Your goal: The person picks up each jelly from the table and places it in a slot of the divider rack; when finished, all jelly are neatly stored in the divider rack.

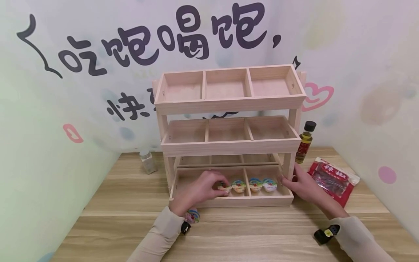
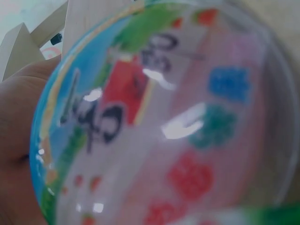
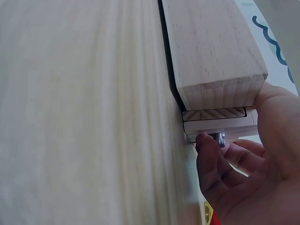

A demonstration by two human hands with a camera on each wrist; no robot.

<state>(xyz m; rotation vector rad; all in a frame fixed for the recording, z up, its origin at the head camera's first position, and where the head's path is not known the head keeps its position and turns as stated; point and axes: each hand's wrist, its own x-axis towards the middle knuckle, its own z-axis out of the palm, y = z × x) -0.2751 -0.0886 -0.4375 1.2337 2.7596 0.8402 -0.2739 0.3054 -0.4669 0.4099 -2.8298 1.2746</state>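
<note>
Left hand (image 1: 203,187): I pinch cup (image 1: 224,188) inside rack (image 1: 230,147)
Right hand (image 1: 303,186): grips rack's right end
Cup: likely light, squashable; hold rim

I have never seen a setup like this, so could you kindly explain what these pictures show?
There is no machine here, only a person's two bare hands. The widest picture is from the head, looking forward and down; the other two come from cameras worn on the left and right wrists. On the wooden table stands a tiered wooden rack, with a bottle and a red packet to its right and a small jar to its left. The left hand pinches a small cup in the bottom tray; three more cups sit further right. The right hand grips the rack's lower right side. A blurred cup nearly fills the left wrist picture, probably the loose cup lying near that wrist.
</note>
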